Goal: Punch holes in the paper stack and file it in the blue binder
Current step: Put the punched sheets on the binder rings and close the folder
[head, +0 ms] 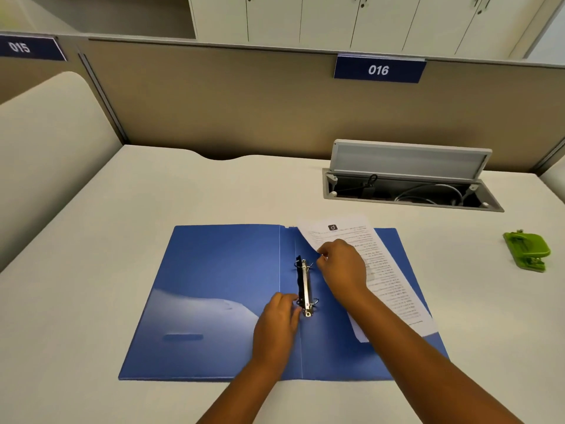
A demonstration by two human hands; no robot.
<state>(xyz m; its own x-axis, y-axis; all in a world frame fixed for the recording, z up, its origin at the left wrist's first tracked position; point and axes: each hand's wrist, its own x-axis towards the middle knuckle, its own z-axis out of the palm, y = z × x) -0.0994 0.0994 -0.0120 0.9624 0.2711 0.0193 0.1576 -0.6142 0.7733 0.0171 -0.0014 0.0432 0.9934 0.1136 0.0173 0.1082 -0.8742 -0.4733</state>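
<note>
The binder (220,289) lies open and flat near the front edge of the surface (91,240), its spine running front to back, and the ring clip (305,289) sits along that spine with the same long axis. The paper (385,270) rests on the binder's right-hand cover, just right of the clip, skewed so its long axis leans away to the left at the far end; its far corners stick out past the binder's far edge. The right hand (342,270) pinches the paper's left edge near the far ring, fingers curled on the sheets. The left hand (279,322) is at the clip's near end, fingers bent against it by the near ring; whether it grips or only presses the lever I cannot tell. The rings seem parted, though that is hard to read. What matters next, I judge, is the small gap and the twist between the paper's left edge and the ring line: the sheets must swing parallel to the clip and shift left. The punch (526,250) sits well apart near the right edge.
</note>
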